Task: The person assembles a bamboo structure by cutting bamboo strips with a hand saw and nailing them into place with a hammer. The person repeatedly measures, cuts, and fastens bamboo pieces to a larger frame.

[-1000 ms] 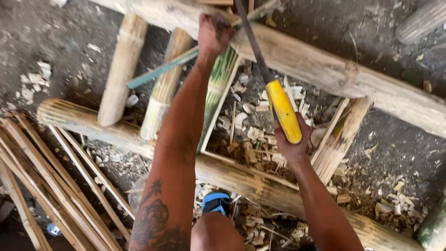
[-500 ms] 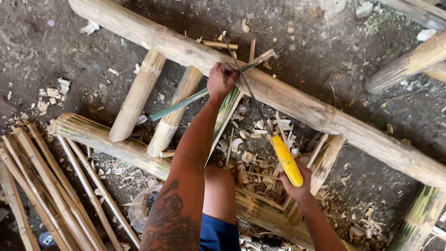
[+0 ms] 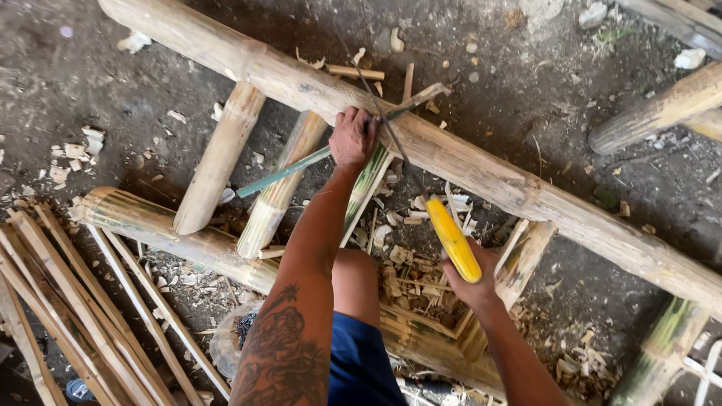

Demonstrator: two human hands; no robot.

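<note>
Left hand (image 3: 352, 139): pressed down on the thin green strip (image 3: 301, 165), fingers curled against the long bamboo pole (image 3: 481, 169).
Right hand (image 3: 470, 278): clamped around the yellow handle (image 3: 453, 239) of a saw, near right.
Saw blade (image 3: 383, 124): thin, slanting far-left from the handle, crossing the pole just right of the left hand.
Slat bundle (image 3: 68, 301): near left on the dirt floor (image 3: 75, 75).
Shavings (image 3: 410, 278): between the poles.
</note>
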